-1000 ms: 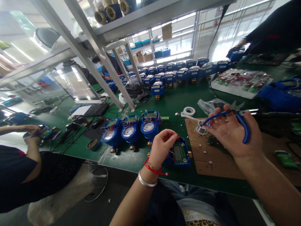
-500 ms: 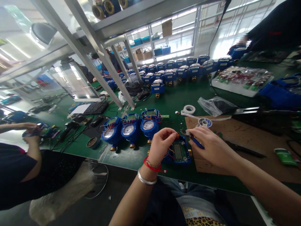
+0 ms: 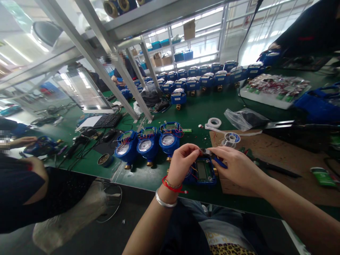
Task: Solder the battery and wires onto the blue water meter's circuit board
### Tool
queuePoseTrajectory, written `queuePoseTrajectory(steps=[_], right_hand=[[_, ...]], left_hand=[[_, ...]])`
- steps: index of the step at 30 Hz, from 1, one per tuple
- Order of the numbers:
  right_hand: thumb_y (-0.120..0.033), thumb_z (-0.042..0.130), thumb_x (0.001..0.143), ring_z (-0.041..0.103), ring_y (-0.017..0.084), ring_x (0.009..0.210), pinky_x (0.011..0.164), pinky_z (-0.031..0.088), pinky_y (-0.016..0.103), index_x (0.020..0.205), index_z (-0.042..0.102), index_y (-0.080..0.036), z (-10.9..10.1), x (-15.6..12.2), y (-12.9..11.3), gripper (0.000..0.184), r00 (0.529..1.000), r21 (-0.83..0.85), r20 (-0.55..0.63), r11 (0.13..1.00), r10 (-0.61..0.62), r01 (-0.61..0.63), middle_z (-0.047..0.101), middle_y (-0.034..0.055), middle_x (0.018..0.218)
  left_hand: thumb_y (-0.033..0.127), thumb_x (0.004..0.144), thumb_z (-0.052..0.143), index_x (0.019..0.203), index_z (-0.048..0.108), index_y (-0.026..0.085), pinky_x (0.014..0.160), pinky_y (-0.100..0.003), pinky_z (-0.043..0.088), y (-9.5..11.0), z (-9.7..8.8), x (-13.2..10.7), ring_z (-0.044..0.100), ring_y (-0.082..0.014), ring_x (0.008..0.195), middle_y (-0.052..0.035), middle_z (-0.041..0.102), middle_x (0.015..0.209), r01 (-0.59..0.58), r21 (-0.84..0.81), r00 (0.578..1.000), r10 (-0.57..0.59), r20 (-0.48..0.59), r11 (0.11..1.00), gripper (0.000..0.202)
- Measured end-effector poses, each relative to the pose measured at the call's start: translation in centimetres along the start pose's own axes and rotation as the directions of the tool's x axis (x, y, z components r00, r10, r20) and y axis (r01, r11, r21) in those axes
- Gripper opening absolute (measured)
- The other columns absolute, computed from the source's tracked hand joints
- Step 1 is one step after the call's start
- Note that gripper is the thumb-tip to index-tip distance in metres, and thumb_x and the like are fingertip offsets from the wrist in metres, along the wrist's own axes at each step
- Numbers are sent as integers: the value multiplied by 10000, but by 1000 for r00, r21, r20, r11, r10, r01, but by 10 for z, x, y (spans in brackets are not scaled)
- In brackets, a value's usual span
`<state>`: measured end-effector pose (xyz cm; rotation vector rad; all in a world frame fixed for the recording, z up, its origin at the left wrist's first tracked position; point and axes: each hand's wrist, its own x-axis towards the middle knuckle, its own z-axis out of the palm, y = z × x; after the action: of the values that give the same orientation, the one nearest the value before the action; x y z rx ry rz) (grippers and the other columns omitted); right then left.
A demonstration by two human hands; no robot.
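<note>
Before me lies a blue water meter (image 3: 202,171) with its display housing open, showing a screen, circuit board and thin wires. My left hand (image 3: 183,159) is over the meter's left side, thumb and forefinger pinched on what look like thin wires. My right hand (image 3: 230,161) is closed around blue-handled pliers (image 3: 220,163), whose metal jaws are close to my left fingertips. Exactly what the jaws touch is too small to make out. Left of my hands stand three more blue water meters (image 3: 145,146) with round dials and loose coloured wires.
A solder spool (image 3: 232,139) and a tape roll (image 3: 213,123) lie by a cardboard sheet (image 3: 265,148). A soldering iron (image 3: 277,168) rests on the cardboard. Rows of meters (image 3: 192,84) stand behind, past a metal shelf post (image 3: 143,102). Co-workers sit left and stand right.
My right hand and the pliers have moved slightly left, so the jaws are now nearer my left fingertips. The co-worker's hands at the left have shifted around a meter.
</note>
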<state>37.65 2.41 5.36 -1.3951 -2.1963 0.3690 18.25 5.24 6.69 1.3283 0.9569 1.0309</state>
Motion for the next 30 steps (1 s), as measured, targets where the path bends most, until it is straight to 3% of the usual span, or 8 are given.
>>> queuePoseTrajectory(steps=[13,20,26,30], right_hand=[[-184,534,827,673,206,965,887,536,334,1182,640,-182,-1,2,-1,371,1000,116,-13,993,-26,27,703,67,1083],[-248,519,867,679,201,943,845,541,309,1185,648,-193,-5,3,1,347,999,179,9,982,53,-54,712,43,1048],[-300,503,888,648,232,1020,902,514,362,1195,615,-162,5,-6,28,354,985,54,-51,986,163,-161,675,80,1138],[-271,477,888,595,263,1111,964,470,418,1236,582,-129,26,-22,52,391,980,-112,6,974,197,-195,637,131,1192]], left_hand=[[278,807,629,820,658,150,667,-220,437,0,0,0,554,-113,690,-17,642,766,13,25,1000,-12,-3,1000,131],[302,809,633,819,661,149,641,-216,418,0,1,1,526,-102,667,-14,633,758,13,16,1000,-13,-5,1000,156],[328,820,631,852,656,152,553,-198,363,1,1,-1,447,-68,578,7,589,721,30,15,999,-30,-18,999,180],[317,828,622,883,655,153,564,-199,384,0,2,-1,467,-68,581,5,587,727,18,-5,1000,-18,-17,1000,176]])
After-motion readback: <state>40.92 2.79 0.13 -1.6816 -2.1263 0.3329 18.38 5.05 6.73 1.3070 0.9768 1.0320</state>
